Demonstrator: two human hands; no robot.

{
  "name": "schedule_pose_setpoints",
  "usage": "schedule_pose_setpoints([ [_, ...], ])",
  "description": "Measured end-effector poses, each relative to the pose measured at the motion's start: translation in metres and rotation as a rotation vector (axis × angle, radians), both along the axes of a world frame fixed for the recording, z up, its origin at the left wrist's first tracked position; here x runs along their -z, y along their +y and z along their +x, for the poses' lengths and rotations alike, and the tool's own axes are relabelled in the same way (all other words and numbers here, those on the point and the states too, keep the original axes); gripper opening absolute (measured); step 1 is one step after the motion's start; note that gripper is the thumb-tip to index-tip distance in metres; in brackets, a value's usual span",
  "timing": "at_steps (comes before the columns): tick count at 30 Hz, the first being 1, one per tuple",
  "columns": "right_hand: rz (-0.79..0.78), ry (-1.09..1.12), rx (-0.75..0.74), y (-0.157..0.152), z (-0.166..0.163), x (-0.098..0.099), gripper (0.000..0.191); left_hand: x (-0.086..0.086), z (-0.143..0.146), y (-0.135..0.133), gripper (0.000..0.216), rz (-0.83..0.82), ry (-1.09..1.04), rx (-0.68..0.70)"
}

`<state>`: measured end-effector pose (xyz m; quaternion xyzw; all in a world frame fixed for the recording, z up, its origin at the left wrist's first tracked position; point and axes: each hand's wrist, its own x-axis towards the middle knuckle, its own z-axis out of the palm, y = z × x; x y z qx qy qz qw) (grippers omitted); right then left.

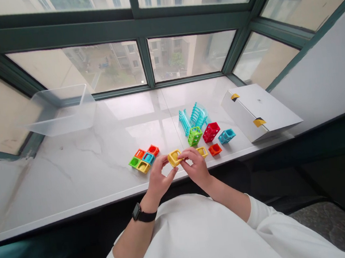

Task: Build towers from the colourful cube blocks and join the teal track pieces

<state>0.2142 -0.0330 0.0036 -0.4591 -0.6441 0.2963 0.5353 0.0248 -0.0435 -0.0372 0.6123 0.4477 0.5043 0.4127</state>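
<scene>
On the far left, a clear plastic bin [62, 116] stands on the white marble windowsill [73, 184], just beside the dark green window frame [103, 33]. Moving right, we come to five hollow plastic blocks packed together on the sill: a green block [134, 162], a yellow block [143, 166], an orange block [139, 153], a teal block [148, 158] and a red block [153, 150]. Next is our left hand [158, 176], with a black smartwatch [140, 214] on its wrist. Its fingertips [165, 160] are curled in and pressed against the left side of a hollow yellow cube [174, 158], which we hold in the air above the sill, between both hands. Our right hand [196, 166] pinches the cube's right side, its fingers [185, 154] bunched closely together. Just past it lie a flat yellow piece [202, 151] and an orange cage block [214, 149]. Behind them are a green cage block [194, 136], a pile of teal curved track pieces [191, 119] and a red cage block [211, 132], with a blue cage block [226, 136] further right. At the right end, a white cardboard box [259, 113] with yellow tape [259, 122] lies on the sill.
</scene>
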Motion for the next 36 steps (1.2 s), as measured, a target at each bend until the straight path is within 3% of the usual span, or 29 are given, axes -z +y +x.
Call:
schedule_pose_setpoints([
  [4, 0.035, -0.141, -0.036, -0.006, 0.016, -0.005, 0.025, -0.027, 0.013, 0.004, 0.042, 0.028, 0.197, -0.01],
  [9, 0.156, -0.245, -0.008, -0.006, 0.039, -0.009, 0.033, -0.041, 0.029, 0.008, 0.048, 0.024, 0.228, 0.125],
  [18, 0.116, -0.28, -0.053, -0.005, 0.071, -0.013, 0.04, -0.03, 0.045, 0.025, 0.048, -0.117, 0.072, 0.093],
  [23, -0.03, -0.316, 0.075, 0.008, 0.117, -0.008, 0.049, -0.017, 0.058, 0.04, 0.049, -0.204, 0.012, 0.075],
  [27, -0.159, -0.437, 0.017, 0.018, 0.145, 0.005, 0.062, -0.01, 0.075, 0.047, 0.048, -0.173, 0.011, 0.106],
  [31, -0.169, -0.487, -0.073, 0.024, 0.148, 0.015, 0.07, -0.008, 0.091, 0.049, 0.049, -0.16, 0.033, 0.138],
  [36, -0.199, -0.464, -0.136, 0.032, 0.143, 0.024, 0.066, -0.011, 0.102, 0.051, 0.046, -0.127, 0.07, 0.136],
])
